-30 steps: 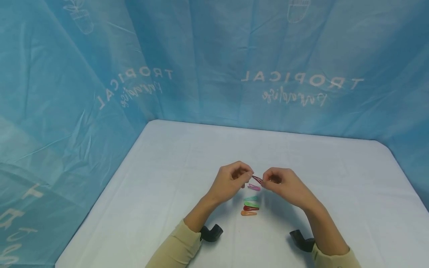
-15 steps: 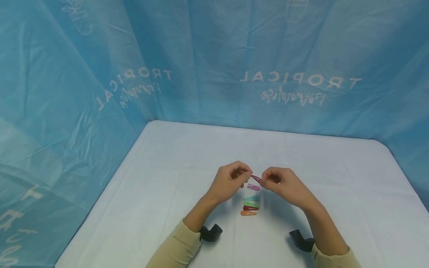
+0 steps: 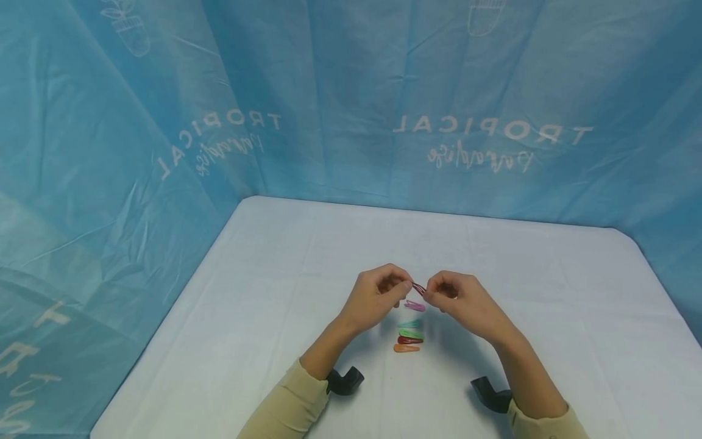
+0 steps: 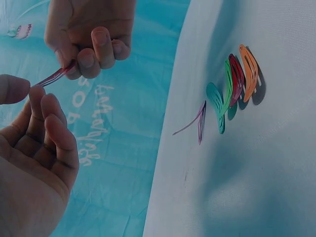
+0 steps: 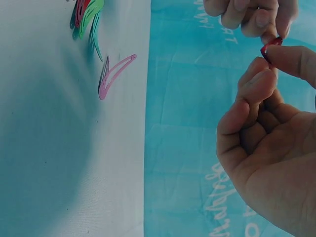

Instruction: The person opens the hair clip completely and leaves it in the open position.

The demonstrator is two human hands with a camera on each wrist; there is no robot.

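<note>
A dark red snap hair clip (image 3: 418, 288) is held in the air between both hands. My left hand (image 3: 378, 296) pinches one end between thumb and index finger, and my right hand (image 3: 463, 302) pinches the other. Below them on the cloth lies a pink hair clip (image 5: 111, 76), its two parts spread apart in a V. Nearer me, a teal clip (image 4: 216, 103), a green clip (image 4: 228, 86), another dark red clip (image 4: 237, 79) and an orange clip (image 4: 249, 74) lie side by side in a row.
The table (image 3: 307, 256) is covered with a white cloth. Blue printed curtains (image 3: 351, 122) hang behind it and along its left side. A black curved piece (image 3: 347, 381) sits at the left wrist, and a similar black piece (image 3: 490, 395) at the right.
Both hands keep their pinch on the dark red clip. The right hand has shifted slightly up and left, closer to the left hand. The clips on the table have not moved.
</note>
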